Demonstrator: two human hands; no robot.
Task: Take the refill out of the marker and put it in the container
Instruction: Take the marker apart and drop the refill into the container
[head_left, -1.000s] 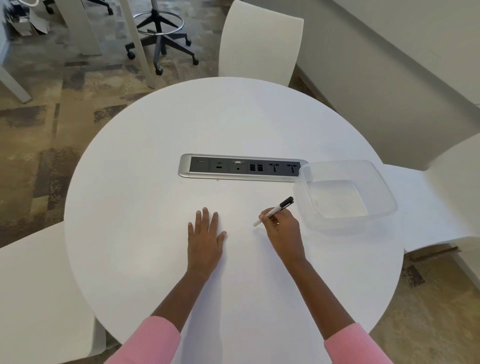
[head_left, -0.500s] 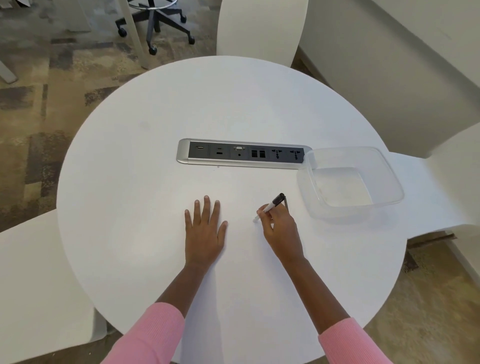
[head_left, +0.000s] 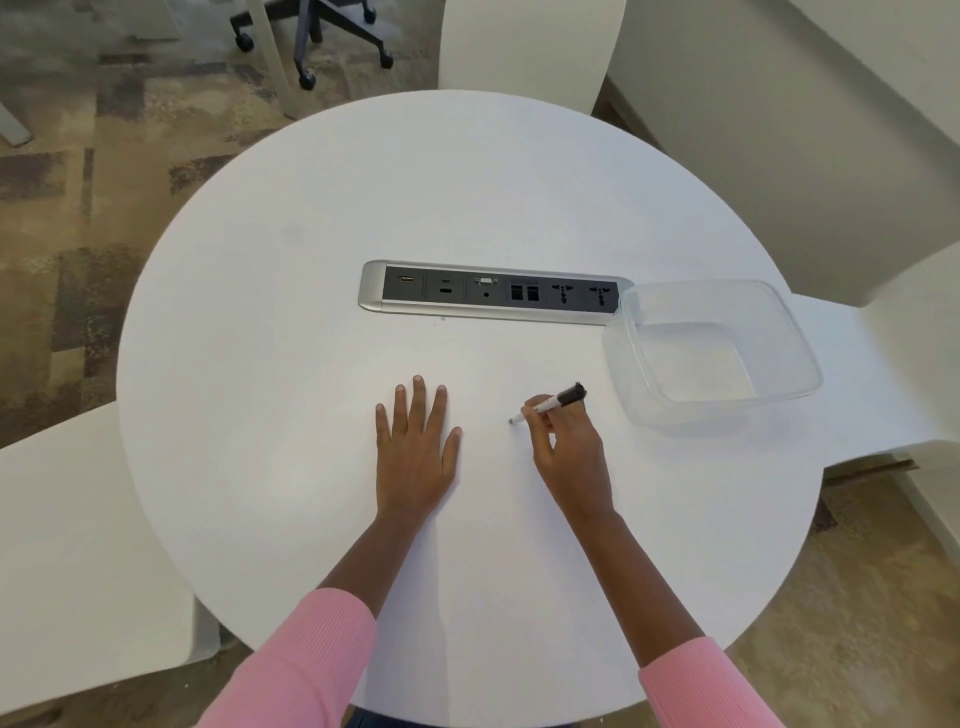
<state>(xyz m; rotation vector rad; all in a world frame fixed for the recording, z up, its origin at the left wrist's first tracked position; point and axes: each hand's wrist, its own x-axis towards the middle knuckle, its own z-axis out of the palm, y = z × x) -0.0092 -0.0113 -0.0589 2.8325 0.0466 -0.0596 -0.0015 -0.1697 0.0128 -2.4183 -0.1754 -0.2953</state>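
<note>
Marker: slim white barrel, black section at the upper-right end, pale tip at the lower-left end. It's tilted, black end up and aimed toward the container, pale end down at or just above the table; can't tell if it touches. Right hand pinches the barrel mid-length between thumb and fingertips, other fingers curled under. Refill isn't visible; the marker looks fully assembled. Left hand lies flat on the table, palm down, fingers straight and slightly spread, near the marker's pale end but clear of it. Hands are apart, only the right one on the marker. Container is clear plastic, rectangular with rounded corners, sitting on the table just right of the marker, not touching it. Its far-left corner overlaps the right end of the socket strip set in the tabletop. Pink sleeves on both arms. White chairs around the table.
</note>
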